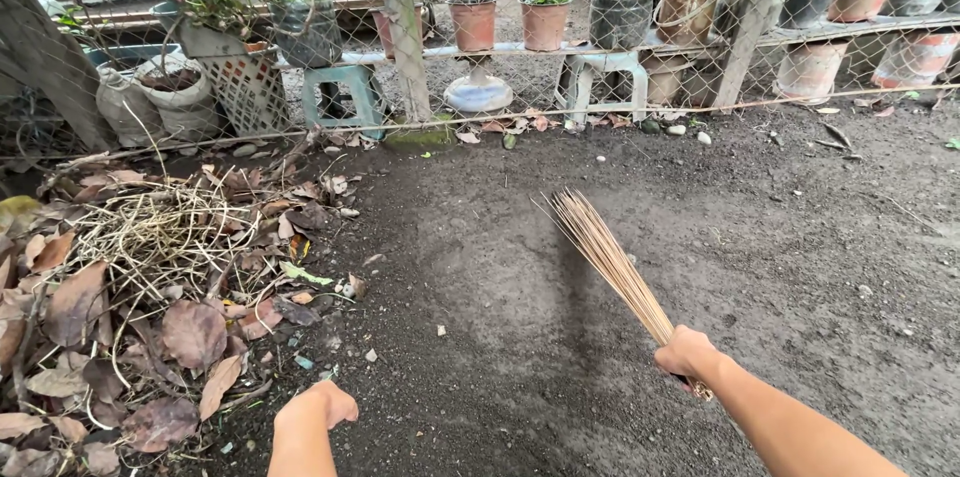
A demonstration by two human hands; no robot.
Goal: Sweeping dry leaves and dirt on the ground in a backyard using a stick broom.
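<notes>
My right hand grips the bound end of a stick broom, a bundle of thin tan ribs that fans out up and to the left over dark bare soil. The broom tips hang just above the ground near the middle of the view. At the bottom, my left hand is curled into a loose fist with nothing in it, beside the edge of a pile of dry brown leaves and twigs on the left.
A wire mesh fence runs across the back. Behind it stand terracotta pots with plants, plastic stools, a crate and white sacks. Small stones and scraps dot the soil.
</notes>
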